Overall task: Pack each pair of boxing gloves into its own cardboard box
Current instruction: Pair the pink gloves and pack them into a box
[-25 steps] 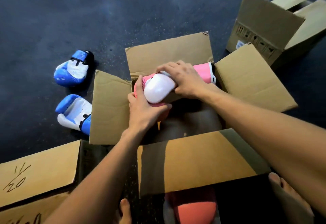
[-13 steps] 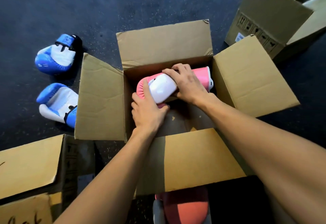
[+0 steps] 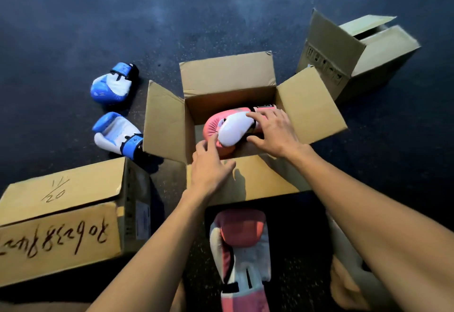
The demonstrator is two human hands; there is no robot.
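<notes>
A pink and white glove is lying inside the open box in the middle; the left hand is hanging over the near edge with fingers spread, one fingertip touching the glove; the right hand is open too, fingers resting on the glove's wrist end; the other pink glove is lying on the floor near the person; two blue gloves are lying left of the box.

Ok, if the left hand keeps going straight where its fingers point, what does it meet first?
Probably the pink glove lying in the open box; the left hand has its fingertips already at the glove's near edge, though contact is unclear.
</notes>
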